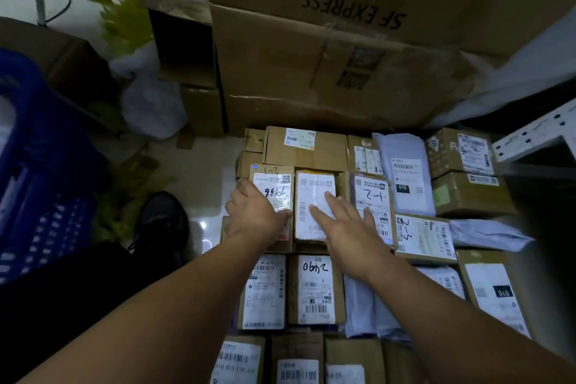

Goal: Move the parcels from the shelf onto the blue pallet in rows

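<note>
Resting on the 1-3 parcel (276,189), left grip (252,212): fingers bent down over the box's 9 o'clock edge, thumb laid across the label, so it has hold of that box. Right grip (346,228) flat and wide, fingers straight and splayed, holding nothing. Its fingertips lie over the white-label parcel (311,190), just at 3 o'clock of the first, and its outer fingers reach over the 2-1 parcel (374,193); contact or hover, cannot tell. These three sit side by side, touching, in one row. Parcels (305,147) packed in rows all round: brown cartons at 12 o'clock, two more labelled cartons at 6 o'clock between the forearms, another row at the bottom edge. Grey mailer bags (405,172) among the cartons at 2 and 3 o'clock. Whatever carries the rows is hidden beneath them. Large SF EXPRESS carton (327,66) stands against the far row at 12 o'clock. White metal shelf (530,137) frame at 3 o'clock, dark inside. Black shoe (162,221) on the pale floor (199,159) at 9 o'clock, near the left grip; blue crate (37,165) farther out the same way. Green leaves (127,10) and a white plastic bag (152,106) at 10 o'clock, blurred.
</note>
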